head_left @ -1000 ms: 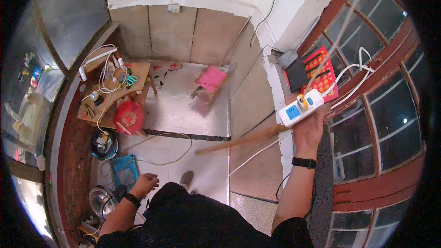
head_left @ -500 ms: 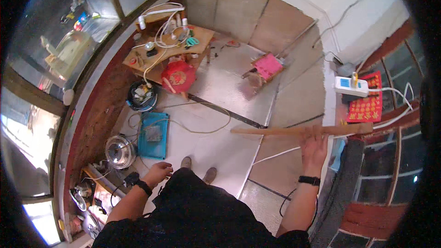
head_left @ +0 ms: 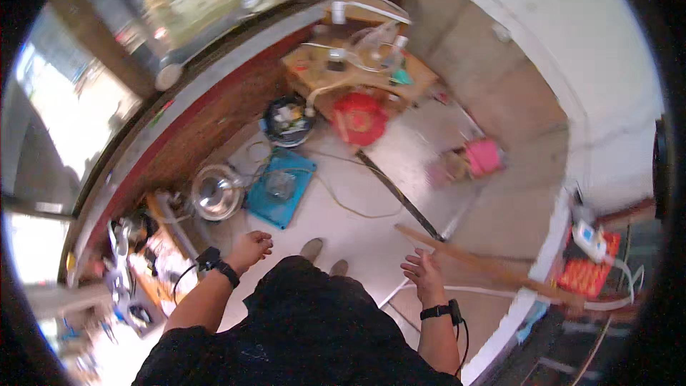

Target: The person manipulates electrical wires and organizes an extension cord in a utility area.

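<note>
My right hand [head_left: 426,273] is raised with its fingers spread and nothing in it. Just beyond it lies a long wooden board [head_left: 484,263], which stretches to the wall side on the right; the hand appears apart from it. My left hand [head_left: 251,249] hangs over the floor with loosely bent fingers and holds nothing I can see. Nearest to that hand are a shiny round metal pot or basin [head_left: 216,193] and a teal tray [head_left: 300,199] with a clear packet [head_left: 280,184] in it. Both wrists wear black straps.
A wooden table [head_left: 421,80] with cables stands at the back, a red round-topped stool [head_left: 361,120] before it. A black bucket [head_left: 288,139] and a pink-topped stool [head_left: 484,156] are on the floor. A thin cable [head_left: 336,199] loops across it. A white power strip [head_left: 590,241] is at right.
My right hand has come off the wooden board and moved left, its fingers now spread. The view has turned, so the room's things sit farther right. The left hand stays loosely bent.
</note>
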`<state>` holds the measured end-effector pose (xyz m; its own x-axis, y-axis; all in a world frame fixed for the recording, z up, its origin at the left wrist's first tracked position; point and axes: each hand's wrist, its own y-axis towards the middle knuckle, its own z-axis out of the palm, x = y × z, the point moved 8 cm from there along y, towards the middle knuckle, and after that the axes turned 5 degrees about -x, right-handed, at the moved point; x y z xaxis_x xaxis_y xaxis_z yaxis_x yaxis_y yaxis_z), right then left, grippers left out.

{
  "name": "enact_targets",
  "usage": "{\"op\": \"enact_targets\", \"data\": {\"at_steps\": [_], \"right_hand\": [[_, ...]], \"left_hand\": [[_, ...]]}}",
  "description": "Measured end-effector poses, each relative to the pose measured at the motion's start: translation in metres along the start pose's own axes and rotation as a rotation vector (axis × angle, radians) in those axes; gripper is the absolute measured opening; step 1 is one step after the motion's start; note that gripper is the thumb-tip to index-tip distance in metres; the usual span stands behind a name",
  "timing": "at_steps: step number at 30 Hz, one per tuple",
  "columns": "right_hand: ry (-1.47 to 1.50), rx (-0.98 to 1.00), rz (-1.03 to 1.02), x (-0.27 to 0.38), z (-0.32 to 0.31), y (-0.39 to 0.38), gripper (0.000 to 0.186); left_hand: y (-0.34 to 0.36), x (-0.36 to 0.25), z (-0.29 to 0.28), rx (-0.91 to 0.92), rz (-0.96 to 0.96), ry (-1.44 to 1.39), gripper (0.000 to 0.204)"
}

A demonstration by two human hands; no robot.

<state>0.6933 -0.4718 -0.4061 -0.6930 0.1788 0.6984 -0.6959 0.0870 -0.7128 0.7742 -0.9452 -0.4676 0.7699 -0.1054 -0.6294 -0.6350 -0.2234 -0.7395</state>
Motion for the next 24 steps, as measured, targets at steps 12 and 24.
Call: {"op": "enact_targets", "data": {"at_steps": [12,24], "right_hand": [[-0.535,0.38,0.141,-0.046,0.122,0.06,0.036],[-0.903,0.581,0.101,-0.096,0.231,0.01,0.042]], "left_hand": [[-0.15,0.169,-0.012,-0.399,-0.261,-0.426,0.036],[-0.257,0.295,-0.025,-0.745,-0.368,-0.785,0.038]]}}
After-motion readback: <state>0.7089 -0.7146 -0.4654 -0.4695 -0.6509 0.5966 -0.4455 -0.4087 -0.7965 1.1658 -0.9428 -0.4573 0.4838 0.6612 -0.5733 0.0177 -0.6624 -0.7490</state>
